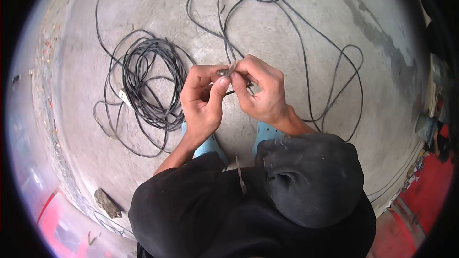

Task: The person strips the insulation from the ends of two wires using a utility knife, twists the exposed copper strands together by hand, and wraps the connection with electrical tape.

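Note:
My left hand [203, 96] is closed, thumb and forefinger pinching a small dark, shiny piece of the black cable [223, 72]. My right hand [262, 88] meets it fingertip to fingertip, also pinched closed at the same spot. A thin greyish strip [233, 66] sticks up between the two sets of fingers; I cannot tell whether it is tape or stripped sheath. Lengths of cable run from behind the fingers to the loose loops on the floor. Below the hands are my knees in black trousers and light blue clogs [206, 147].
A big coil of black cable [155, 83] lies on the concrete floor to the left, with a white socket piece [125, 96] at its edge. Loose cable loops [306, 57] spread ahead and right. A rough stone [107, 203] sits at lower left; red material [432, 181] lies far right.

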